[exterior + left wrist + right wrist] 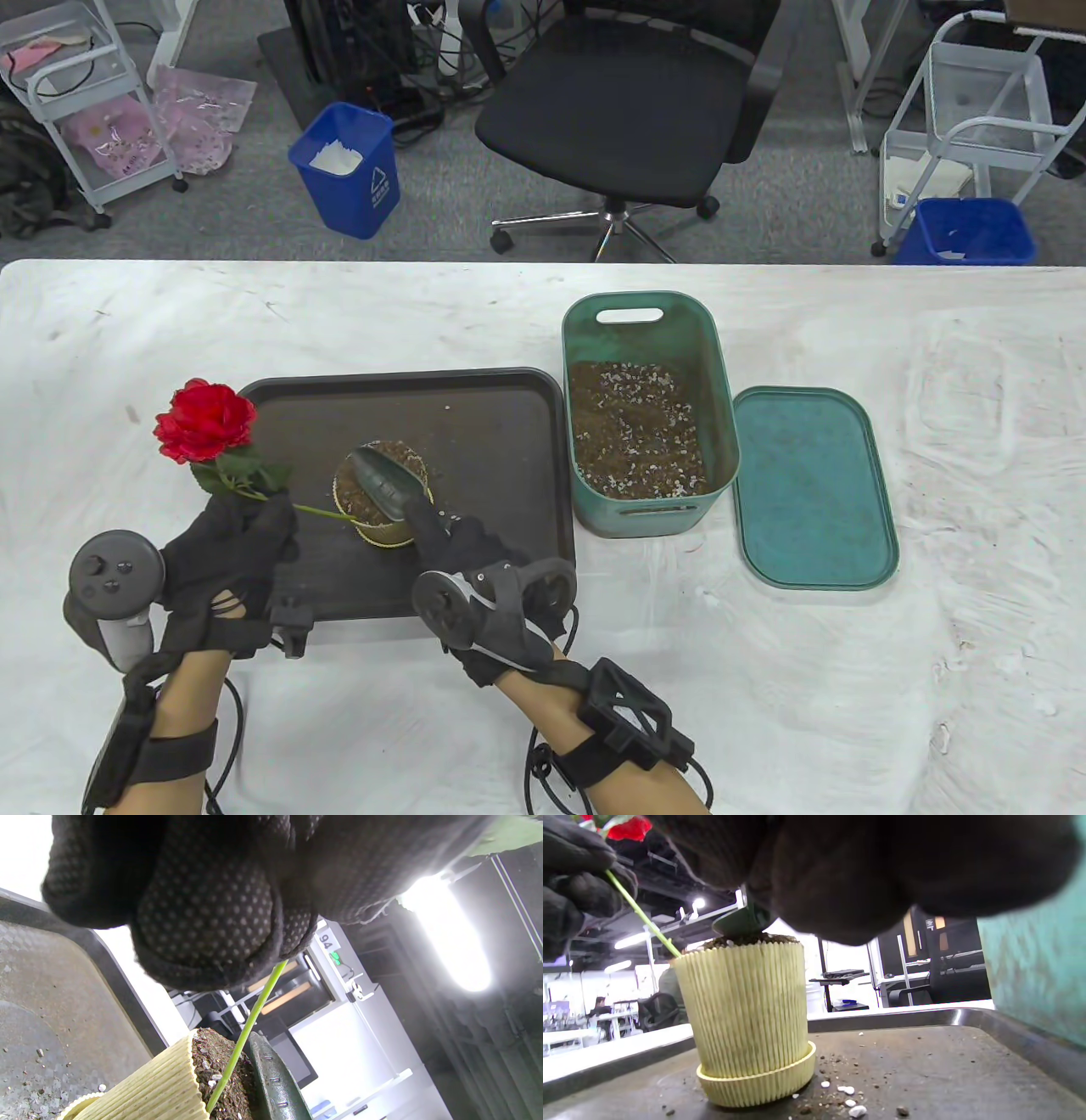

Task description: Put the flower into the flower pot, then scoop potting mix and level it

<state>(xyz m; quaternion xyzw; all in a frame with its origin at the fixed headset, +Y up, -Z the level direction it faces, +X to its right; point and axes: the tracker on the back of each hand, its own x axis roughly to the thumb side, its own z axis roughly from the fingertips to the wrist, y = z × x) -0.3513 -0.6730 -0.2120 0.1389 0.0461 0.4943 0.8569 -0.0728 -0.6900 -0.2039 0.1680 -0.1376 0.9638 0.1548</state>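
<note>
A red flower [204, 421] is being held by its thin green stem in the left hand [227, 543], fingers curled and pinched round it at the near-left corner of the dark tray [475, 424]. The bloom is being kept up and to the left of the tray, over the white table cover [254, 314]; the stem is being slanted rightward and down into the flower pot [382, 501].

The pot, ribbed pale yellow, is being stood upright on its saucer on the tray, filled to the rim with potting mix [220, 1069]. In the left wrist view the stem [250, 1018] is seen entering the mix just beside the scoop blade.

A dark green scoop [386, 484] is being gripped by the right hand [475, 560], fingers wrapped round its handle; the blade is being laid on top of the soil in the pot.

A few white granules and crumbs are lying scattered on the tray near the pot's base [846, 1090].

To the right of the tray, a green bin [649, 416] partly filled with potting mix is sitting touching the tray's edge. Its lid [810, 488] is lying flat just right of it.
</note>
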